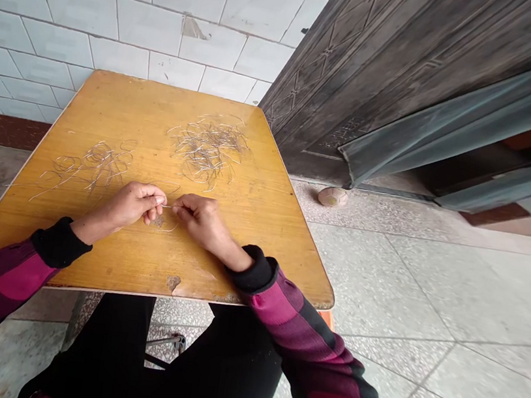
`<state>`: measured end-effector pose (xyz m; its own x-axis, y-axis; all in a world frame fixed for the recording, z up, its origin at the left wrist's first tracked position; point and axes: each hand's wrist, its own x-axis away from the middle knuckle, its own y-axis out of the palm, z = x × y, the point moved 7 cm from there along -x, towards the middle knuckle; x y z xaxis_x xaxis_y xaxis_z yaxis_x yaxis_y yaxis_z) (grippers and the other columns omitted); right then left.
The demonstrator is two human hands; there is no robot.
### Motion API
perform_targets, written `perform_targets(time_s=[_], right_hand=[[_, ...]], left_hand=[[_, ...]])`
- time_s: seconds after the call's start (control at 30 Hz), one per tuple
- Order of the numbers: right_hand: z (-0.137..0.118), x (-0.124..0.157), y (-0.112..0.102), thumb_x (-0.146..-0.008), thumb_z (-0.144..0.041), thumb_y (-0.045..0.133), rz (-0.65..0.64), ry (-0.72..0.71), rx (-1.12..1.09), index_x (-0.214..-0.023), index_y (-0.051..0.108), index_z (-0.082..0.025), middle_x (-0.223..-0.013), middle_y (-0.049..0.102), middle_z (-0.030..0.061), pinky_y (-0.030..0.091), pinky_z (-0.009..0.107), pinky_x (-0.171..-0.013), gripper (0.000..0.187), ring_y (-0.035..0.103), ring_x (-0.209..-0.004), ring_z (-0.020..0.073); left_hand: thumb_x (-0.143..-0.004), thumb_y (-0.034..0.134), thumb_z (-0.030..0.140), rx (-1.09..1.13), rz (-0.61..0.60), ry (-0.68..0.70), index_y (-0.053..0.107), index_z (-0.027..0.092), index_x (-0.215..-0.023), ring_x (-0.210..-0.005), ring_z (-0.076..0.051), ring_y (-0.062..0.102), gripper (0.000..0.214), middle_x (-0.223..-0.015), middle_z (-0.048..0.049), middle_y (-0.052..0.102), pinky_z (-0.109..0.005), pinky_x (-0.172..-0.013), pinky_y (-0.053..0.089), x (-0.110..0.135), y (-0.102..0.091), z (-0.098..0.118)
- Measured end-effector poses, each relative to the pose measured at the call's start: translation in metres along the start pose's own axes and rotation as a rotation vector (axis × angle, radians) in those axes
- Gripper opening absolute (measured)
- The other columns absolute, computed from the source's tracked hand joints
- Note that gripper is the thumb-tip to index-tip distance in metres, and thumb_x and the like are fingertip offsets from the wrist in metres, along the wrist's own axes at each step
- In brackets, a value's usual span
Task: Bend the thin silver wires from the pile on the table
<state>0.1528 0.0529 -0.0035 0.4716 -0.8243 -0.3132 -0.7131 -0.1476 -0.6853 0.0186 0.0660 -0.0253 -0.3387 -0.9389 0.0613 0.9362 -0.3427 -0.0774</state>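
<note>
Pinching thin wire [169, 206] over the bench [266, 245], left hand [129, 206] and right hand [203, 222], fingers [152, 191] near each other. A short gap should limit bending; avoid snagging the left wire pile [103, 160].

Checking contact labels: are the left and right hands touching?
Apart: head view shows tabletop between left hand and right hand, a thin strand spanning the gap.

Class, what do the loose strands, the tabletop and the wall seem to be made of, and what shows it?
Loose strands: probably thin metal wire; they glint and hold their bends. Tabletop: wood or wood-look laminate, yellow-brown, slightly shiny; fine grain lines show. Wall: likely glazed ceramic tile, pale and smooth, with dark joint lines.
</note>
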Motion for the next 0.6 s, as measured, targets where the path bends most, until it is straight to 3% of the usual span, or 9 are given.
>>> perform_targets(time_s=[0.13,0.27,0.4,0.6], right_hand=[[0.007,-0.001,0.002,-0.091,-0.028,0.054,-0.107,0.113,-0.127,-0.076,0.063,-0.014,-0.060,0.056,-0.0015,0.037,0.024,-0.057,0.023,0.048,-0.055,0.0078],[0.019,-0.006,-0.005,-0.087,-0.047,0.060,-0.066,0.237,-0.493,-0.090,0.063,-0.014,-0.061,0.058,-0.0023,0.042,0.023,-0.052,0.033,0.054,-0.053,0.0081],[0.023,-0.010,0.002,-0.082,-0.051,0.064,-0.143,0.291,-0.703,-0.082,0.063,-0.014,-0.060,0.059,-0.0032,0.043,0.020,-0.048,0.037,0.052,-0.049,0.0059],[0.029,-0.009,0.006,-0.075,-0.047,0.071,-0.105,0.395,-0.749,-0.069,0.057,-0.016,-0.053,0.056,-0.0055,0.034,0.017,-0.037,0.035,0.046,-0.040,0.0041]], left_hand=[[-0.076,0.064,0.025,0.102,0.003,-0.001,0.062,0.014,-0.065,-0.046,-0.007,0.048,0.016,-0.056,0.0016,0.055,-0.020,-0.046,0.040,0.000,-0.003,-0.001],[-0.077,0.061,0.024,0.150,-0.074,-0.101,0.064,0.013,-0.070,-0.046,-0.008,0.048,0.014,-0.056,0.0009,0.056,-0.020,-0.047,0.039,0.003,0.004,-0.005],[-0.077,0.058,0.020,0.045,-0.162,-0.144,0.063,0.013,-0.069,-0.048,-0.009,0.051,0.012,-0.058,0.0002,0.057,-0.021,-0.048,0.040,0.008,0.017,-0.008],[-0.082,0.052,0.018,-0.226,-0.203,-0.029,0.055,0.016,-0.062,-0.046,-0.009,0.051,0.020,-0.052,0.0027,0.055,-0.022,-0.049,0.041,0.013,0.029,-0.005]])
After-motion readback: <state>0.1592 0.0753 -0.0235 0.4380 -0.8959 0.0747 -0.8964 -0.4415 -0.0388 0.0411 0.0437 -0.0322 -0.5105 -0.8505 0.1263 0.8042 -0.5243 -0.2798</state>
